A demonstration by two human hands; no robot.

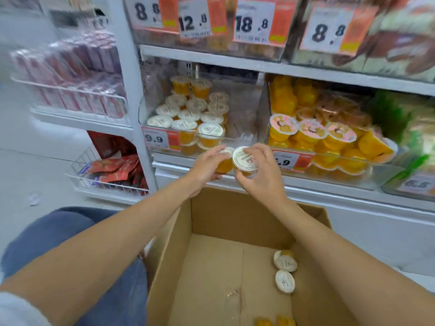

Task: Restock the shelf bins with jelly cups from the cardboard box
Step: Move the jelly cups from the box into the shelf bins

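The left hand (208,164) curls round one jelly cup (224,164); the right hand (262,171) pinches a second cup (244,158) beside it. The bin (243,138) lies just above and beyond both hands, and its unfilled side is nearer the right hand.

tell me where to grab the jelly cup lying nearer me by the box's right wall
Pinch the nearer jelly cup across its round lid rim, coming down from the box's open middle. It lies tipped, lid facing up and left, back against the right wall, so that side is blocked.
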